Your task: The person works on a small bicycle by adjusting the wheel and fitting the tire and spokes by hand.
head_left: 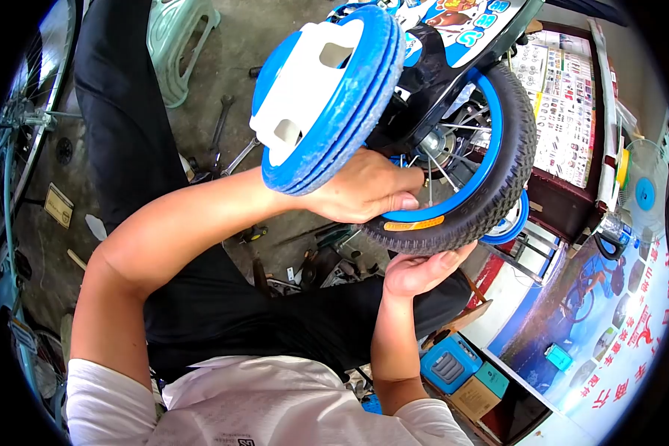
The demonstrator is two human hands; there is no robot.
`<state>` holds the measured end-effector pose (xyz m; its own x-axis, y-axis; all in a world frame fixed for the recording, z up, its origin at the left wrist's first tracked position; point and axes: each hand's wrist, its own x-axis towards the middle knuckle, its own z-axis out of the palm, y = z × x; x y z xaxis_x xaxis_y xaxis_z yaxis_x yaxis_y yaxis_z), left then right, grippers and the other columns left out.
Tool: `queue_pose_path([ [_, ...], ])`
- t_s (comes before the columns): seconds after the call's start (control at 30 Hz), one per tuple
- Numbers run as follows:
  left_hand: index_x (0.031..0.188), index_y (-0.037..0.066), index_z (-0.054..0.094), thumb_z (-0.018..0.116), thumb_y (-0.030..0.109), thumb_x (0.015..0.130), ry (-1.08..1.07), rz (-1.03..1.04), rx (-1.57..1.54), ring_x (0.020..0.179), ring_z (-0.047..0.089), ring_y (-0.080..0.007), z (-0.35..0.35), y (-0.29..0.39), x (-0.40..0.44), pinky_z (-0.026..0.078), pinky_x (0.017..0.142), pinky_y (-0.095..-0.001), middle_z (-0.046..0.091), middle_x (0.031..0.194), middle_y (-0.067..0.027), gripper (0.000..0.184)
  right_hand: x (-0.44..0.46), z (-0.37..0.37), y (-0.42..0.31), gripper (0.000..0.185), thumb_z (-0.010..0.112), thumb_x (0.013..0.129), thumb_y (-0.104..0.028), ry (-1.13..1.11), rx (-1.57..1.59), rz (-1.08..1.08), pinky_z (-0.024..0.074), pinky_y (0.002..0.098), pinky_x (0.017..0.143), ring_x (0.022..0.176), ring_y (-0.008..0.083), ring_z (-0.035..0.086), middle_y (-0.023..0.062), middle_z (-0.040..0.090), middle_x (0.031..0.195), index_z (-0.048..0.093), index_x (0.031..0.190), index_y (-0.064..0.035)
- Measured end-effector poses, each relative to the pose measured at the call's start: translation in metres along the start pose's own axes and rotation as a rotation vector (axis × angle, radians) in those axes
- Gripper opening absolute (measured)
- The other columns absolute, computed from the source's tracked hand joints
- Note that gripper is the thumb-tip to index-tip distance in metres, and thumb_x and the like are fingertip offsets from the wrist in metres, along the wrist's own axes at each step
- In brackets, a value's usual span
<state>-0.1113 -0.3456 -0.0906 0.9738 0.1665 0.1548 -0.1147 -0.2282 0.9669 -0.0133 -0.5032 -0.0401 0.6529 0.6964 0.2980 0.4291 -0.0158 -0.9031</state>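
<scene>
Largest item first: a grey, tool-strewn floor (238, 37) spreads around the seated wearer's black trousers (119, 97). The blue, white and black child's bicycle (453, 22) stands at the upper middle, its cartoon-printed body toward the top. To the lower right I log a pale wall poster with red lettering (617, 334); above it, near the bicycle, a white sheet printed with rows of small pictures (561, 104). A pale green plastic stool (172, 44) is at the upper left. The wheel with a black knobbly tyre and blue rim (524, 134) sits between my two hands, wire spokes running to its metal hub. Left of it, a chunky blue-and-white plastic wheel (312, 89) overlaps my left wrist in the view. Left hand (368, 186): fingers bent, thumb beside the forefinger at the inner edge of the blue rim, by the spokes; I cannot tell whether they are clamped on any part. Right hand (424, 273): apart, palm upward, set against the underside of the tyre, some fingers hidden behind it. A blue plastic case (450, 362) and a brown cardboard box (474, 399) are near each other at the lower right. Smaller still: two metal wrenches (220, 126) on the floor and an orange reflector strip (414, 223) at the rim, near my left thumb.
</scene>
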Motion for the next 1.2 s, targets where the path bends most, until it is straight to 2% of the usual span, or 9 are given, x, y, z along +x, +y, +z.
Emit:
queue_pose_path([
  [0.1, 0.103, 0.009, 0.052, 0.045, 0.037, 0.104, 0.125, 0.207, -0.176, 0.083, 0.062, -0.0422, 0.006, -0.011, 0.001, 0.045, 0.069, -0.0521, 0.062, 0.083, -0.0174, 0.029, -0.001, -0.001, 0.002, 0.080, 0.048, 0.098, -0.054, 0.009, -0.002, 0.017, 0.0390, 0.0395, 0.107, 0.127, 0.0259, 0.048, 0.0201, 0.042, 0.141, 0.024, 0.146, 0.0047],
  [0.17, 0.105, 0.009, 0.053, 0.045, 0.035, 0.104, 0.093, 0.128, -0.088, 0.085, 0.062, -0.0419, 0.004, -0.006, 0.000, 0.046, 0.071, -0.0513, 0.063, 0.085, -0.0171, 0.027, 0.000, -0.003, 0.010, 0.070, 0.039, 0.101, -0.049, -0.015, -0.032, -0.079, 0.0495, 0.0379, 0.094, 0.111, 0.0276, 0.060, 0.0206, 0.053, 0.130, 0.033, 0.146, 0.0051],
  [0.23, 0.106, 0.009, 0.054, 0.046, 0.033, 0.104, 0.050, 0.016, 0.001, 0.086, 0.063, -0.0416, 0.002, 0.001, 0.000, 0.046, 0.072, -0.0507, 0.063, 0.086, -0.0168, 0.026, 0.001, -0.004, 0.014, 0.070, 0.039, 0.101, -0.050, -0.007, -0.059, -0.088, 0.0506, 0.0374, 0.091, 0.106, 0.0271, 0.061, 0.0200, 0.055, 0.126, 0.034, 0.145, 0.0044],
  [0.37, 0.102, 0.009, 0.054, 0.045, 0.034, 0.104, 0.147, 0.154, -0.166, 0.083, 0.062, -0.0414, 0.006, -0.008, 0.000, 0.045, 0.069, -0.0514, 0.062, 0.083, -0.0169, 0.027, 0.001, -0.004, 0.015, 0.068, 0.036, 0.101, -0.051, 0.012, -0.086, -0.090, 0.0516, 0.0370, 0.088, 0.101, 0.0268, 0.062, 0.0191, 0.058, 0.119, 0.036, 0.143, 0.0031],
  [0.47, 0.103, 0.009, 0.054, 0.045, 0.033, 0.105, 0.085, 0.141, -0.148, 0.084, 0.063, -0.0408, 0.001, -0.004, -0.001, 0.046, 0.070, -0.0510, 0.063, 0.087, -0.0173, 0.026, 0.000, 0.001, 0.015, 0.065, 0.032, 0.103, -0.050, 0.003, -0.007, -0.094, 0.0519, 0.0370, 0.088, 0.101, 0.0271, 0.061, 0.0191, 0.058, 0.118, 0.039, 0.139, 0.0027],
  [0.53, 0.113, 0.009, 0.057, 0.047, 0.030, 0.104, 0.035, 0.009, 0.012, 0.093, 0.065, -0.0389, 0.000, 0.001, -0.001, 0.050, 0.076, -0.0483, 0.067, 0.099, -0.0171, 0.026, 0.000, 0.000, 0.018, 0.064, 0.031, 0.103, -0.050, 0.010, -0.004, -0.088, 0.0519, 0.0371, 0.088, 0.101, 0.0272, 0.061, 0.0192, 0.058, 0.118, 0.041, 0.138, 0.0026],
  [0.73, 0.131, 0.010, 0.057, 0.051, 0.019, 0.102, 0.174, 0.136, -0.164, 0.106, 0.066, -0.0354, 0.005, -0.012, -0.007, 0.054, 0.088, -0.0448, 0.069, 0.116, -0.0153, 0.031, -0.002, -0.006, 0.019, 0.064, 0.030, 0.103, -0.051, -0.015, -0.032, -0.096, 0.0524, 0.0378, 0.089, 0.102, 0.0279, 0.062, 0.0194, 0.058, 0.118, 0.044, 0.135, 0.0028],
  [0.97, 0.111, 0.009, 0.057, 0.051, 0.020, 0.102, 0.053, 0.138, -0.185, 0.099, 0.066, -0.0351, 0.000, -0.012, -0.005, 0.051, 0.081, -0.0442, 0.067, 0.107, -0.0119, 0.015, -0.006, -0.006, 0.019, 0.065, 0.030, 0.103, -0.052, -0.032, -0.010, -0.071, 0.0522, 0.0408, 0.096, 0.109, 0.0296, 0.062, 0.0211, 0.057, 0.125, 0.041, 0.138, 0.0028],
  [1.2, 0.111, 0.010, 0.056, 0.050, 0.021, 0.102, 0.030, 0.109, 0.033, 0.098, 0.065, -0.0354, -0.001, -0.008, -0.004, 0.049, 0.081, -0.0453, 0.066, 0.104, -0.0119, 0.015, -0.006, -0.003, 0.017, 0.066, 0.031, 0.103, -0.053, -0.012, -0.004, -0.056, 0.0511, 0.0412, 0.098, 0.111, 0.0296, 0.060, 0.0205, 0.056, 0.126, 0.041, 0.138, 0.0023],
])
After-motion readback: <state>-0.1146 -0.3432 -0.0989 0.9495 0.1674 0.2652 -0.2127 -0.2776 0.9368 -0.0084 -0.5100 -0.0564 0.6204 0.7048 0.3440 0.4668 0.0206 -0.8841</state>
